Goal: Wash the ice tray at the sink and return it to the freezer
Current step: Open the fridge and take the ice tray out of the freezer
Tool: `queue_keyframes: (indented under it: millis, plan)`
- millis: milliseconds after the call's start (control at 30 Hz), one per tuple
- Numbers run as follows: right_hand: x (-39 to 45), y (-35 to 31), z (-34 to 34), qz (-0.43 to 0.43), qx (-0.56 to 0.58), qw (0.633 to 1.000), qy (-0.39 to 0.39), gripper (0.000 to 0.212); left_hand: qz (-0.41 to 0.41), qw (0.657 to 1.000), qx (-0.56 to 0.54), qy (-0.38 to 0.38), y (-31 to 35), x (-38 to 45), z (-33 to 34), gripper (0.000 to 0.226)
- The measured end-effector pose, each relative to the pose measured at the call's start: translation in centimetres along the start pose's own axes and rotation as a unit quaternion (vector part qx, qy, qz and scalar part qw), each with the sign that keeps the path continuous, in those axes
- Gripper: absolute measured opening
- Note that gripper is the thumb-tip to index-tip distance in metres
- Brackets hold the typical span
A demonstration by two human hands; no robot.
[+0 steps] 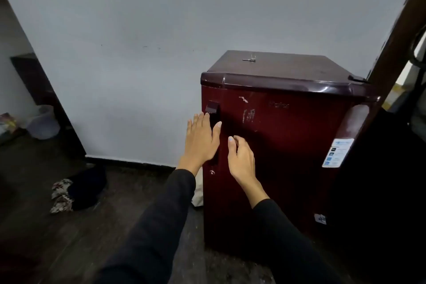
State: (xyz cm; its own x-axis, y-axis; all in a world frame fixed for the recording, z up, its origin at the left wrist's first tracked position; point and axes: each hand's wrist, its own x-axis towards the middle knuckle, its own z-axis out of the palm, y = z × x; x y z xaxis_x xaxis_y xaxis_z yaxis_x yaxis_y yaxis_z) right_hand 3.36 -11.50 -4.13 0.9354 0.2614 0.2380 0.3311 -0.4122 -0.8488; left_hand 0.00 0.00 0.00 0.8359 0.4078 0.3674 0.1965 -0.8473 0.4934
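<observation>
A small dark-red fridge [288, 145] stands against the pale wall, its door closed. A dark vertical handle [213, 108] runs down the door's left edge. My left hand [201, 138] lies flat over that handle with straight fingers, thumb on the door face. My right hand [241, 159] hovers just right of it in front of the door, fingers loosely curled, holding nothing. No ice tray is in sight.
A key [249, 59] lies on the fridge top. A dark wooden door frame [396, 37] rises at the right. On the dark floor at the left lie a patterned cloth [61, 196] and a dark bundle; a pale bucket [43, 122] stands farther back.
</observation>
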Motion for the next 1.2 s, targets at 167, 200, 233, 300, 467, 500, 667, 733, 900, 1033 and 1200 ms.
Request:
queue_keyframes:
  millis: [167,200,233,300,467,500,667,733,900,1033,1200]
  plan:
    - [4.0,-1.1,1.8,0.026,0.016,0.999,-0.024,0.051,0.022,1.0,0.003,0.009,-0.2,5.2,-0.9,0.061]
    - [4.9,-1.4,2.3,0.029,0.017,0.999,-0.026,0.052,0.027,1.0,-0.002,0.015,-0.2,6.3,-1.2,0.061]
    - [5.8,-1.7,2.7,0.031,0.017,0.999,-0.026,0.052,0.034,0.999,-0.004,0.021,-0.1,7.5,-1.4,0.062]
    - [7.3,-2.2,3.7,0.032,0.018,0.999,-0.032,0.052,0.052,0.998,0.007,0.029,-0.1,9.8,-1.9,0.062]
    - [10.2,-3.0,6.1,0.081,0.066,0.993,-0.051,0.061,0.101,0.993,0.057,0.02,-0.4,14.7,-2.1,0.063]
    - [10.6,-3.1,6.4,0.091,0.075,0.992,-0.053,0.063,0.11,0.991,0.069,0.016,-0.5,15.4,-2.1,0.063]
    - [11.8,-2.8,8.1,0.119,0.112,0.984,-0.074,0.075,0.136,0.985,0.101,-0.017,-1.7,18.1,-1.2,0.063]
    - [11.8,-2.4,8.5,0.109,0.122,0.984,-0.067,0.078,0.14,0.985,0.095,-0.02,-2.0,18.9,-0.7,0.063]
    - [11.6,-1.7,9.0,0.06,0.104,0.992,-0.028,0.056,0.168,0.984,0.053,-0.01,-2.2,20.2,-0.1,0.059]
    - [11.7,-1.1,10.2,0.061,0.073,0.995,-0.002,0.048,0.21,0.977,0.033,0.033,-3.6,20.1,0.8,0.054]
    - [11.7,-1.2,10.5,0.052,0.043,0.998,0.014,0.053,0.215,0.974,0.033,0.07,-3.7,20.1,1.7,0.055]
